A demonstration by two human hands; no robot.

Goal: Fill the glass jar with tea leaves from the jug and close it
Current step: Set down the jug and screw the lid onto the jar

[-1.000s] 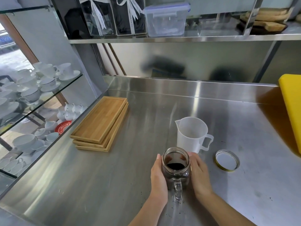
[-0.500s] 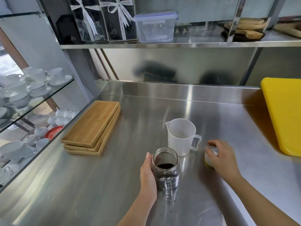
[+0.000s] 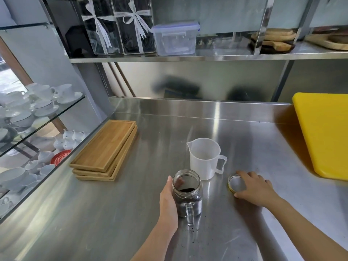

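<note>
At lower centre, my left hand (image 3: 168, 201) steadies the filled jar (image 3: 187, 193); my right hand (image 3: 253, 187) has left it and now clasps the lid (image 3: 236, 184) for closing.

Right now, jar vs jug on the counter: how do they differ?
The glass jar is clear and holds dark tea leaves; the jug is white, translucent plastic and looks empty. The jar is steadied by the left hand against its side; the jug stands untouched. The jar sits nearer the person, its handle facing them; the jug's handle points right, its spout left. Both stand upright and open-topped, each with one handle.
</note>
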